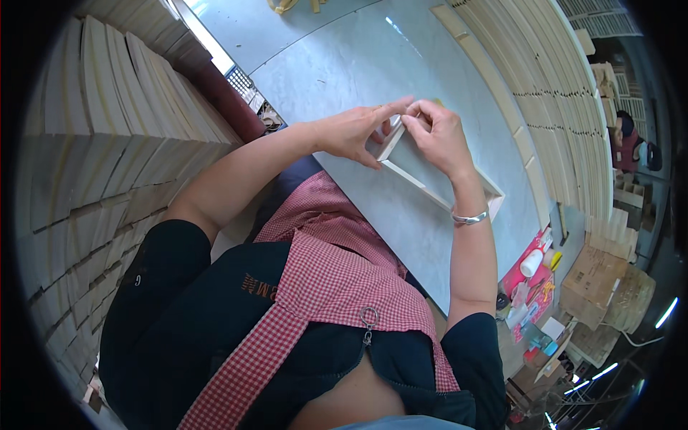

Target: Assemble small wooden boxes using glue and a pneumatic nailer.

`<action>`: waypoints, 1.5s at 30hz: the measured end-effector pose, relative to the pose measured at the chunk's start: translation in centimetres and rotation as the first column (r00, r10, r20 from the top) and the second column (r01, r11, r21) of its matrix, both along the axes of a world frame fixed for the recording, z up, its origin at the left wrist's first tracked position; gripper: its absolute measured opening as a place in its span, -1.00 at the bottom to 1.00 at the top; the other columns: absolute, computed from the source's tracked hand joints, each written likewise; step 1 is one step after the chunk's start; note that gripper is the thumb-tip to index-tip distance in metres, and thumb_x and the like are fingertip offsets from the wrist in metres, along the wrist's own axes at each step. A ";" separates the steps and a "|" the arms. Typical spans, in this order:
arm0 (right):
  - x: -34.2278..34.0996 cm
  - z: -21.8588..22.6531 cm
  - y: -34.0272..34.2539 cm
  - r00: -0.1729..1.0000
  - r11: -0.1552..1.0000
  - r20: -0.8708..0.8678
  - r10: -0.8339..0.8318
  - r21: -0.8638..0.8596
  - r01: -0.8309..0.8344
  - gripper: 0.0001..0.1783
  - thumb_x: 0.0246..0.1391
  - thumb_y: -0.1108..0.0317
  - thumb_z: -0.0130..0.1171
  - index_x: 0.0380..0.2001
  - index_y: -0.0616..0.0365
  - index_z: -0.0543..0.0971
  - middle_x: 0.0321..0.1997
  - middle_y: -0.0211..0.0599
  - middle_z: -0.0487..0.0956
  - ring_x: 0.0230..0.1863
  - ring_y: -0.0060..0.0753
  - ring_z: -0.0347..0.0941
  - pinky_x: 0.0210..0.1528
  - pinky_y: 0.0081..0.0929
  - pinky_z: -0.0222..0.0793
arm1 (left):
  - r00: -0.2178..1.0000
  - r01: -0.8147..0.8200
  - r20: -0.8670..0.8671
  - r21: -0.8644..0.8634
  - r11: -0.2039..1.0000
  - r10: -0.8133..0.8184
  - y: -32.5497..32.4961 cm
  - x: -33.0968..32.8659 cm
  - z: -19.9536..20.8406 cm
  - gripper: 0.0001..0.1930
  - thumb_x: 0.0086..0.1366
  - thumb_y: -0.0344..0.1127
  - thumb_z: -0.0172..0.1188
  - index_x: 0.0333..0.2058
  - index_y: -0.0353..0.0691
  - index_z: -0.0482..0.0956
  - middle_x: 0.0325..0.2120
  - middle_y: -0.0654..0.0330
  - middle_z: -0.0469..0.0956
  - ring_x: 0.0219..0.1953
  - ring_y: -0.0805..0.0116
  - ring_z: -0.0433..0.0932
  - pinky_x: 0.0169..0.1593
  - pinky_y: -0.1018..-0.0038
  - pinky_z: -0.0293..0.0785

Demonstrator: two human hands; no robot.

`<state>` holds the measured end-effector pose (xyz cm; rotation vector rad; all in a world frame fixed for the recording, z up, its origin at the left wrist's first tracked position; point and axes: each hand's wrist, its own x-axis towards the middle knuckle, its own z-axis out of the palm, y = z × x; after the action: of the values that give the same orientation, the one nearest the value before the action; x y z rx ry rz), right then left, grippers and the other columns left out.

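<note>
A pale wooden rectangular frame point(418, 184) lies at a slant on the grey-blue tabletop, its inside open to the surface below. My left hand point(358, 132) grips its left end, with fingers over the short side and thumb near the lower left corner. Reaching across the frame, my right hand point(438, 136) has its thumb and fingertips pinched together at the upper left corner, close to my left fingertips. Whatever sits in that pinch is hidden or too small to tell. A silver bangle point(470, 218) circles my right wrist.
Long stacks of pale wood strips point(534, 86) line the table's right side, with a single strip point(494, 89) before them. Tall wood stacks point(93, 143) rise at my left. A white bottle point(531, 263), yellow tape roll point(552, 259) and cardboard box point(593, 279) are lower right. Another person point(628, 143) is beyond.
</note>
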<state>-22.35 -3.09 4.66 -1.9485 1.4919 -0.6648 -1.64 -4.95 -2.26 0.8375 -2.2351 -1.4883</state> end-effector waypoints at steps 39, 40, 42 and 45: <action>-20.1 -2.9 16.3 0.888 0.895 -0.147 -0.437 0.025 0.445 -0.26 -0.05 0.70 0.15 0.29 0.19 0.41 0.01 -0.13 0.48 -0.46 -0.53 0.34 -0.39 -0.58 0.37 | 1.000 -0.010 -0.018 -0.250 0.968 0.005 -0.3 -0.9 0.2 0.08 -0.18 -0.43 0.55 0.35 -0.20 0.14 0.03 0.02 0.48 -0.09 0.17 0.55 -0.05 0.37 0.67; -19.9 -2.9 16.3 0.875 0.876 -0.076 -0.478 0.035 0.482 -0.31 -0.02 0.70 0.15 0.26 0.21 0.44 -0.04 -0.19 0.49 -0.43 -0.55 0.35 -0.36 -0.62 0.37 | 1.000 -0.015 -0.010 -0.247 0.969 0.013 -0.2 -0.7 0.1 0.08 -0.18 -0.43 0.55 0.35 -0.20 0.14 0.03 0.02 0.48 -0.09 0.17 0.55 -0.05 0.37 0.67; -19.7 -3.4 16.7 0.860 0.859 0.004 -0.510 0.058 0.509 -0.36 0.00 0.70 0.14 0.23 0.22 0.46 -0.08 -0.26 0.51 -0.40 -0.57 0.36 -0.32 -0.66 0.36 | 1.000 -0.016 -0.006 -0.261 0.965 0.015 -0.1 -0.6 0.0 0.10 -0.17 -0.43 0.55 0.37 -0.17 0.12 0.04 0.02 0.48 -0.10 0.17 0.56 -0.03 0.36 0.67; -20.1 -4.5 17.2 0.779 0.770 0.107 -0.617 -0.123 0.626 -0.53 0.10 0.60 0.18 0.13 0.26 0.52 -0.01 -0.20 0.53 -0.24 -0.52 0.43 -0.19 -0.60 0.46 | 0.999 -0.014 0.036 -0.229 0.973 0.023 -0.2 -0.8 0.1 0.13 -0.16 -0.39 0.56 0.41 -0.08 0.09 0.11 0.05 0.44 -0.05 0.14 0.54 0.03 0.31 0.65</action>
<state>-42.45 14.14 0.15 -1.4827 2.1226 -1.1370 -2.44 -5.10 -2.21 0.8169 -2.3628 -1.1853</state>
